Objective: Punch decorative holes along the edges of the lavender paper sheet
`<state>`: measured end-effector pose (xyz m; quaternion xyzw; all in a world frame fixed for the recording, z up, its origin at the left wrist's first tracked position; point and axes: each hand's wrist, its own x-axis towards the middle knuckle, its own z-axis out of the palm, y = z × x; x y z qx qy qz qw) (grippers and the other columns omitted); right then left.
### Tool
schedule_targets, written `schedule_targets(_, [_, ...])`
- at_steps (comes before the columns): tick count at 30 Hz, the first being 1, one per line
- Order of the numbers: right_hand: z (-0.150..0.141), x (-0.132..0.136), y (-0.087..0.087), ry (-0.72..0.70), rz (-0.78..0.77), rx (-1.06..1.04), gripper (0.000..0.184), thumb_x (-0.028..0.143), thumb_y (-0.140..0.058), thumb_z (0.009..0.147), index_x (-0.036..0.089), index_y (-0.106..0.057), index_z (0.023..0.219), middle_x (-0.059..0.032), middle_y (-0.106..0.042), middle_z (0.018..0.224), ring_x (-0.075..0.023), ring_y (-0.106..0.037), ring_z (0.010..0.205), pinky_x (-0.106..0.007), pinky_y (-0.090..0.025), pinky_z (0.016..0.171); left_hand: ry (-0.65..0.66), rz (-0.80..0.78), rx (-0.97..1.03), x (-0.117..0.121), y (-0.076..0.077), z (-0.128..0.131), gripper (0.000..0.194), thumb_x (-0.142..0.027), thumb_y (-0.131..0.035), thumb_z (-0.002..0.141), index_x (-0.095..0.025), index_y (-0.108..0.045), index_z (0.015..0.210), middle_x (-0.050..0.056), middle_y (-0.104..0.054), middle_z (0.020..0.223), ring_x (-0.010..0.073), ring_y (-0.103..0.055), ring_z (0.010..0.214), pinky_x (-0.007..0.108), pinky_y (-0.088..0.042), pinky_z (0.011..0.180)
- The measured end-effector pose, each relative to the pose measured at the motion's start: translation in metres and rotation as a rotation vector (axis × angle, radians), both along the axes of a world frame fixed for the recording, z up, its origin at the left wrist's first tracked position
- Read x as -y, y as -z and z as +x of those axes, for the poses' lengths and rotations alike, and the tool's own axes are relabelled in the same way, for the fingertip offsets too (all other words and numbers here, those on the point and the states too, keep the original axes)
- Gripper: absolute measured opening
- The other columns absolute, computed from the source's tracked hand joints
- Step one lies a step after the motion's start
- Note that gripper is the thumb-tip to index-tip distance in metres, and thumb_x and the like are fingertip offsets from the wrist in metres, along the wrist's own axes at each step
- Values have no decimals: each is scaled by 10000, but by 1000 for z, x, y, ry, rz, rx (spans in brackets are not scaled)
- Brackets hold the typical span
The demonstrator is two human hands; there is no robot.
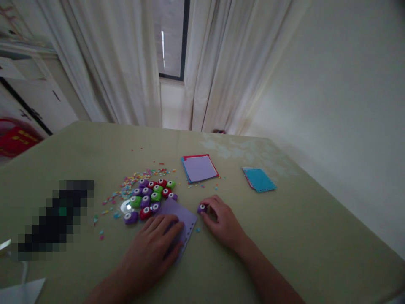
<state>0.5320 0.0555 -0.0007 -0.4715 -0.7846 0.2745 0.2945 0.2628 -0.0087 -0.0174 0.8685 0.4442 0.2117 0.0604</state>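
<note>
My left hand [158, 242] lies palm down across a purple paper sheet [182, 213], its fingers spread and holding it to the table. A row of small punched holes runs along the sheet's right edge. Just beyond that edge, my right hand [221, 219] pinches a small purple craft punch [201, 207] with a white round top between thumb and fingers. The punch stands apart from the sheet. Several more punches [155, 196] in purple, red and green are bunched behind my left hand, some touching the sheet's far corner.
Coloured paper confetti [136, 179] is scattered around the punches, with a white disc [126, 206] at their left. Farther back lie a stack of coloured sheets [201, 169] and a blue hole-edged stack [260, 179]. A blurred-out dark object [58, 219] is at left on the table [303, 240].
</note>
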Motion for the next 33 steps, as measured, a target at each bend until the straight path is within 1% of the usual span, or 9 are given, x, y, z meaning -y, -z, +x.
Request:
schedule_targets(6, [32,-25,13,264,101,-48,268,196,-629,965,185,-713,1220,-97,-668,1115,-181,-621,767,-314,-532,700,263,-103,6,9,-12,6,641,-43,-543,841,-302,-578,1427,17,-658,1506,249,-603,1390,494,-427,1239])
schedule_targets(10, [29,-23,12,346,228,-106,300,243,-629,985,192,-698,1273,-112,-647,1179,-179,-613,763,-319,-551,678,311,-200,13,14,-21,16,448,-96,-561,882,-285,-637,1281,5,-618,1561,242,-593,1409,479,-437,1241])
schedule_targets(14, [-14,-18,-2,79,274,-12,209,224,-627,1014,233,-715,1204,-87,-690,1135,-234,-660,1016,-373,-571,909,269,-214,45,15,-23,19,442,-145,-599,901,-265,-618,1326,38,-612,1554,284,-595,1378,522,-457,1207])
schedule_targets(17, [-59,-25,-10,-125,281,97,334,236,-715,981,247,-681,1314,-91,-679,1283,-263,-625,1234,-431,-496,1120,249,-214,54,14,-23,18,517,-170,-629,901,-267,-589,1408,63,-656,1458,304,-611,1302,528,-498,1141])
schedule_targets(19, [-85,-36,-11,-153,260,131,334,223,-743,968,232,-689,1298,-94,-680,1306,-258,-622,1248,-419,-483,1133,231,-226,53,14,-23,16,486,-192,-649,903,-270,-613,1381,66,-679,1378,309,-625,1236,531,-520,1095])
schedule_targets(22, [-103,-54,-7,-145,194,141,184,160,-738,963,204,-739,1141,-87,-732,1159,-243,-663,1144,-377,-519,1042,185,-230,53,12,-21,13,413,-221,-663,919,-272,-645,1328,69,-687,1313,312,-634,1185,542,-539,1057])
schedule_targets(26, [-74,-56,-3,-81,148,124,138,131,-740,962,185,-749,1088,-88,-771,1094,-239,-694,1075,-375,-518,1003,83,-154,90,7,-6,7,387,-223,-630,956,-262,-641,1341,93,-663,1359,315,-631,1234,538,-551,1061])
schedule_targets(31, [-7,-12,-5,-10,-45,27,193,234,-741,979,204,-748,1169,-79,-785,1099,-218,-730,961,-332,-562,870,-21,-52,133,1,15,4,352,-275,-599,1027,-242,-635,1375,100,-632,1492,302,-619,1336,500,-547,1118])
schedule_targets(33, [9,6,-5,-7,-64,-20,207,296,-727,995,205,-755,1179,-84,-783,1098,-223,-729,979,-341,-563,892,-41,-51,136,-1,18,4,355,-306,-590,1049,-242,-631,1396,95,-644,1492,294,-626,1342,489,-549,1123])
